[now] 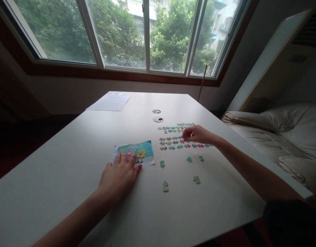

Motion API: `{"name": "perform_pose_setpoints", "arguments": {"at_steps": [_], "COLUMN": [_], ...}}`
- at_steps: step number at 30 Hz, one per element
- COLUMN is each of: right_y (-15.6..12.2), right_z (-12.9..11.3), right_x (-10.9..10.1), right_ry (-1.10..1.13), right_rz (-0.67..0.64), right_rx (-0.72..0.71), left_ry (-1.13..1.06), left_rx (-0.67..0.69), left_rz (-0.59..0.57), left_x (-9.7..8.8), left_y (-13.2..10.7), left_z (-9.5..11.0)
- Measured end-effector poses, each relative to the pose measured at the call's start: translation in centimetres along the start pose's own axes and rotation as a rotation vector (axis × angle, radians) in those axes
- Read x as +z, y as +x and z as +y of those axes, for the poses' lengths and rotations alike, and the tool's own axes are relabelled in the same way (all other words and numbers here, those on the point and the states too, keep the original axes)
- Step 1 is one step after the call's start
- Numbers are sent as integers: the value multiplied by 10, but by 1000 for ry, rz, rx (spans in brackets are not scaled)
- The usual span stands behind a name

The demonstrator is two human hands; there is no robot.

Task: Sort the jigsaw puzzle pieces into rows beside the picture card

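Note:
My left hand point(120, 175) lies flat with fingers spread on the near edge of a cartoon picture card point(142, 152) on the white table point(70, 164). My right hand point(198, 134) reaches over rows of small jigsaw pieces point(173, 142), its fingers curled in a pinch at a piece; what it holds is too small to make out. Several loose green pieces point(196, 179) lie nearer to me, apart from the rows.
A white sheet of paper point(110, 102) lies at the table's far left corner. Two round cable grommets point(158, 119) sit mid-table beyond the pieces. A cream sofa point(281, 137) stands right of the table. Large windows point(127, 34) fill the far wall.

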State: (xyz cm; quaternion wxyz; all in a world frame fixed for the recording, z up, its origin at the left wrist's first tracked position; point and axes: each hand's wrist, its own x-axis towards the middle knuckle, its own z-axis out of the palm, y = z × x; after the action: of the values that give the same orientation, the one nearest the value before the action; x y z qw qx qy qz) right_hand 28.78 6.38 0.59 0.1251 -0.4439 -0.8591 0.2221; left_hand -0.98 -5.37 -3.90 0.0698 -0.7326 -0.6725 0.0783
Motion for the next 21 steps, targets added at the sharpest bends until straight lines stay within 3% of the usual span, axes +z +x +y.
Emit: {"name": "perform_pose_setpoints", "arguments": {"at_steps": [5,11,18,21], "right_y": [-48,-75,-83,-83], "right_z": [22,36,44,48], "right_x": [-10,-21,-16,-14], "right_ry": [50,144,316,313], "right_rz": [-67,-22,-292,-347], "right_rx": [134,306,326,330], "left_ry": [1,-10,-6,-17], "left_rx": [10,9,21,28], "left_rz": [9,17,17,22], "left_x": [0,-2,0,1], "left_y": [0,0,0,1], "left_z": [1,2,1,1]}}
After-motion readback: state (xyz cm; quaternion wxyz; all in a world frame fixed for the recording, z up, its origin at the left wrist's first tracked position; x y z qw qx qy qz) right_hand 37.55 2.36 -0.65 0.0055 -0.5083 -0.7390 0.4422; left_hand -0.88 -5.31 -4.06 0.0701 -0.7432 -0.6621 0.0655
